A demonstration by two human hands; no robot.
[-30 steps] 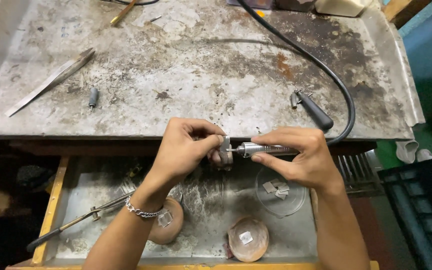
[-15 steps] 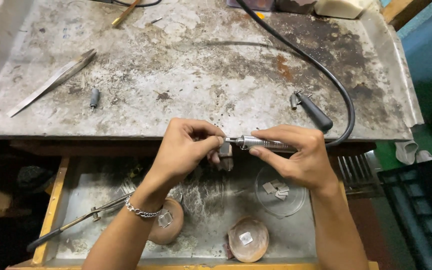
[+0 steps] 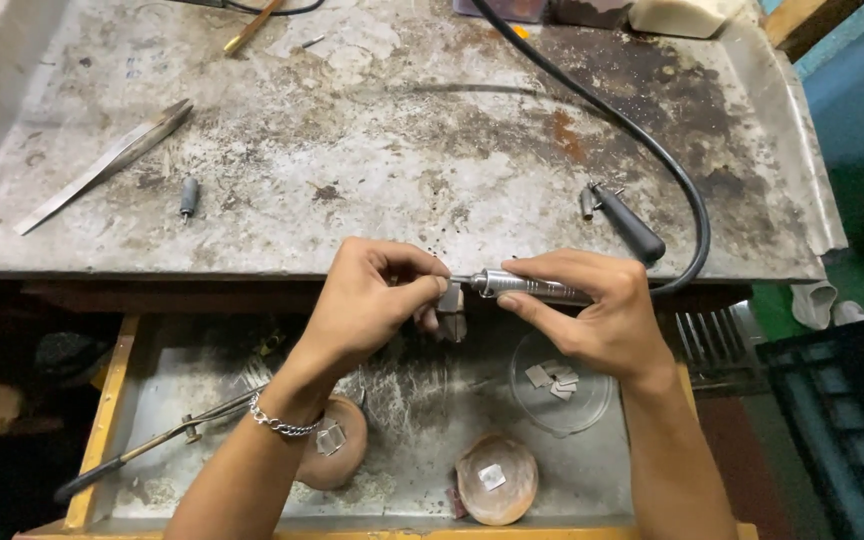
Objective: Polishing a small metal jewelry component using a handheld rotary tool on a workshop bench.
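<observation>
over the open drawer (image 3: pixel 102 420), right hand (image 3: pixel 592 315) grips rotary handpiece (image 3: pixel 532 287); left hand (image 3: pixel 372 300) pinches what seems a small metal piece (image 3: pixel 451 300).

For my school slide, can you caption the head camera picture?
Left hand holds a small metal piece against the rotary handpiece in the right hand.

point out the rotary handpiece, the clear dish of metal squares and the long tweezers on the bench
rotary handpiece (image 3: pixel 532 286), head view, on its silver barrel
clear dish (image 3: pixel 597 400), head view, on its right rim
long tweezers (image 3: pixel 102 167), head view, mid-length of the blades
</observation>
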